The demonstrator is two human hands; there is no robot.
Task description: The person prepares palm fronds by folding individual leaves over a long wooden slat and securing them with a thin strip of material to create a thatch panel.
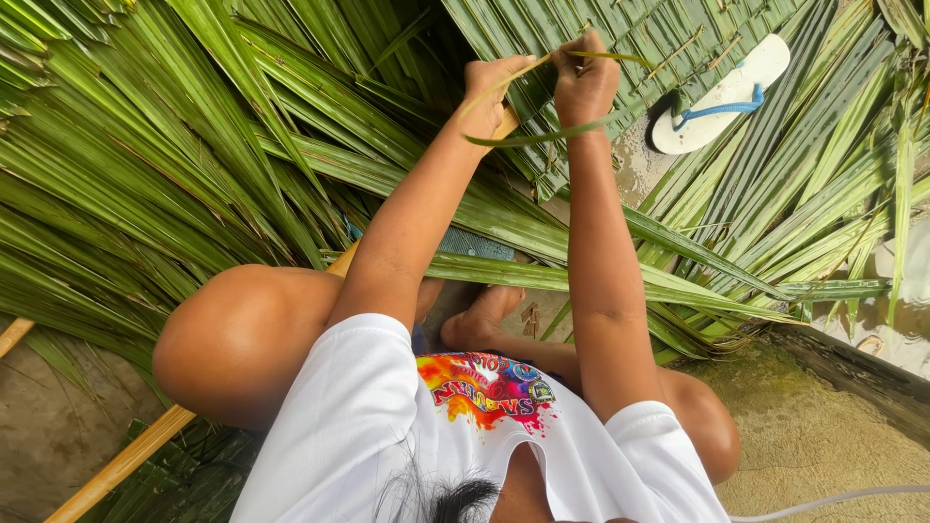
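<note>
A narrow green leaf strip (542, 136) is held between both hands, well out in front of the seated person, above the woven palm mat (620, 39) at the far edge of the ground. The left hand (492, 82) is closed on one end of the strip, the fingers (504, 68) curled tight and the strip pinched under the thumb. The right hand (584, 82) is closed in a fist on the other part, and the strip is looped over its knuckles and carried back beneath both wrists. Long loose palm fronds (174, 165) are spread across the left side of the ground and more are laid to the right. A pale midrib stalk (116, 465) is seen running from the lower left corner up under the left arm. A white sandal with a blue strap (722, 97) is lain on the fronds near the far right, just beside the mat. Bare concrete ground (823, 436) is seen at the near right corner.
</note>
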